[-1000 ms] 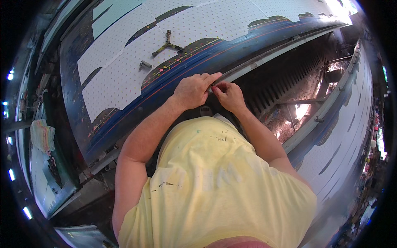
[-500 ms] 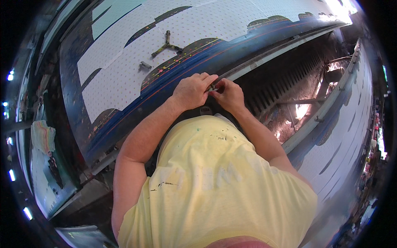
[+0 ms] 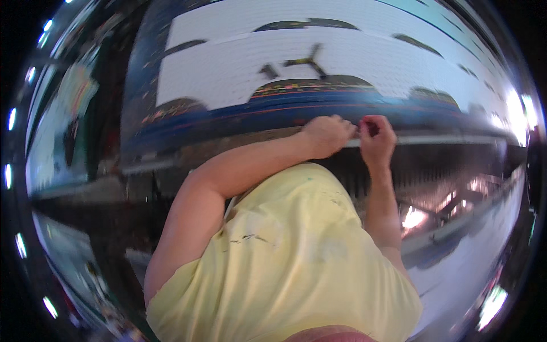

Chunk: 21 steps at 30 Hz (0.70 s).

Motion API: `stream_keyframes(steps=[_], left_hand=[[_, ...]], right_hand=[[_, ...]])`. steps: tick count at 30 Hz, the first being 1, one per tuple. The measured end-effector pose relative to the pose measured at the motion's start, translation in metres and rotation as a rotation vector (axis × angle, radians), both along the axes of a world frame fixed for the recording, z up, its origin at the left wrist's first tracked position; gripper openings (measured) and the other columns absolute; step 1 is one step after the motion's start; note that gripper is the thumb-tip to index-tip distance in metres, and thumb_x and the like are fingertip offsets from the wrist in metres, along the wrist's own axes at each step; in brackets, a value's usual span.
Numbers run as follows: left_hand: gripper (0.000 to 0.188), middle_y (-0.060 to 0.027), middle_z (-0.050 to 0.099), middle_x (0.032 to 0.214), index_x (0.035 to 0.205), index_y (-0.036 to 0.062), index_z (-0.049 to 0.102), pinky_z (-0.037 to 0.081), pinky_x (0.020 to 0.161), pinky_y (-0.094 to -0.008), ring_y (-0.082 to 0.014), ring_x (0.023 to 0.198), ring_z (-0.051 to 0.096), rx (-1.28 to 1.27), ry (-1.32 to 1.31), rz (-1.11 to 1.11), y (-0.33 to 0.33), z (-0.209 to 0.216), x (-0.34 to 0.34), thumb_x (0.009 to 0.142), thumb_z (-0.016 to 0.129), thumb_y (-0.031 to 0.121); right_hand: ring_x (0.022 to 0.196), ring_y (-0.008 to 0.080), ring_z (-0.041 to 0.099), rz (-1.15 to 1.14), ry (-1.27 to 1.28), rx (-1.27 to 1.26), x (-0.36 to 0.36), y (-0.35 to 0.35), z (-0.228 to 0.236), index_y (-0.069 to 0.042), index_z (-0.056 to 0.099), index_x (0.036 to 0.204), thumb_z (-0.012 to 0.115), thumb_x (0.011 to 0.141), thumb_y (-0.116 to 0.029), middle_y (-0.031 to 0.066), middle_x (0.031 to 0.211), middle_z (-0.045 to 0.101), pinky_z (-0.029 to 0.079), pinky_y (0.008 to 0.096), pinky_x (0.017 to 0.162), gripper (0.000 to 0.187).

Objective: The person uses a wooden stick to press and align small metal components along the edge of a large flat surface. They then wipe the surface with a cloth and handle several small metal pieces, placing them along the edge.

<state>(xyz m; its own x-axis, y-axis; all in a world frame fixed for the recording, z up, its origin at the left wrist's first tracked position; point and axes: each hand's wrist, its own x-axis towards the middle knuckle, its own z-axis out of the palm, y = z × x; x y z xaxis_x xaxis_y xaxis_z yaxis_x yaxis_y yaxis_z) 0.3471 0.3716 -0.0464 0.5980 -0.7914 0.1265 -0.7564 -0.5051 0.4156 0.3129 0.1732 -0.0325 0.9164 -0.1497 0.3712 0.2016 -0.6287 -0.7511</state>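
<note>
My left hand (image 3: 330, 137) is above the near edge of a long blue-edged table (image 3: 228, 117), its fingers curled in. Just right of it, my right hand (image 3: 378, 142) is raised with its fingers bent toward the thumb. A narrow gap separates the two hands. Whatever lies between the fingers of either hand is too small and blurred to make out. Beyond them, a dark three-armed Y-shaped wrench (image 3: 309, 61) rests on white sheeting (image 3: 222, 68). Beside the wrench is a small grey metal piece (image 3: 268, 71).
A pale metal rail (image 3: 433, 139) runs along the table's near edge. Below it, a dark gap shows toothed metal and bright light. Another white-covered table (image 3: 456, 273) stands at the lower right. A multicoloured cloth (image 3: 78, 88) hangs at the left.
My view has swung round, so the table edge now runs nearly level. My hands, together at the rail before, are slightly apart, the right one lifted off to the right.
</note>
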Motion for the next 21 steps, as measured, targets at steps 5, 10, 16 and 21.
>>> stream_keyframes(steps=[5,10,16,21], left_hand=[[0.028,-0.0117,0.079,0.108,0.124,0.0093,0.071,0.064,0.088,-0.0504,-0.0356,0.105,0.075,0.129,0.046,-0.05,0.006,0.017,0.0,0.098,0.069,0.02],[0.023,-0.0121,0.079,0.104,0.118,0.011,0.073,0.065,0.085,-0.0518,-0.037,0.103,0.078,0.004,-0.088,-0.001,-0.002,-0.01,-0.004,0.096,0.071,0.018],[0.02,-0.0127,0.079,0.104,0.114,0.0109,0.075,0.066,0.083,-0.0534,-0.0378,0.105,0.078,0.074,0.004,-0.028,-0.003,0.001,0.006,0.096,0.07,0.017],[0.023,-0.0154,0.08,0.107,0.116,0.011,0.077,0.066,0.084,-0.0534,-0.0386,0.101,0.08,0.005,-0.023,0.015,-0.002,0.002,-0.004,0.094,0.071,0.016]], right_hand=[[0.089,0.029,0.075,0.254,0.143,-0.348,0.065,0.036,0.032,-0.006,0.074,0.114,0.08,0.096,-0.007,0.0133,0.108,0.074,0.061,0.0429,0.081,0.019],[0.116,0.0382,0.071,0.393,-0.044,-0.762,0.148,0.063,0.011,-0.013,0.072,0.137,0.078,0.099,-0.014,0.018,0.125,0.072,0.06,0.0518,0.096,0.038],[0.121,0.0435,0.072,0.464,0.152,-0.913,0.196,0.105,0.0,-0.019,0.07,0.147,0.071,0.103,-0.014,0.0217,0.132,0.072,0.06,0.0548,0.1,0.044],[0.115,0.0448,0.074,0.435,0.232,-0.887,0.22,0.1,-0.02,-0.011,0.077,0.127,0.069,0.098,-0.01,0.0225,0.126,0.075,0.06,0.0556,0.1,0.03]])
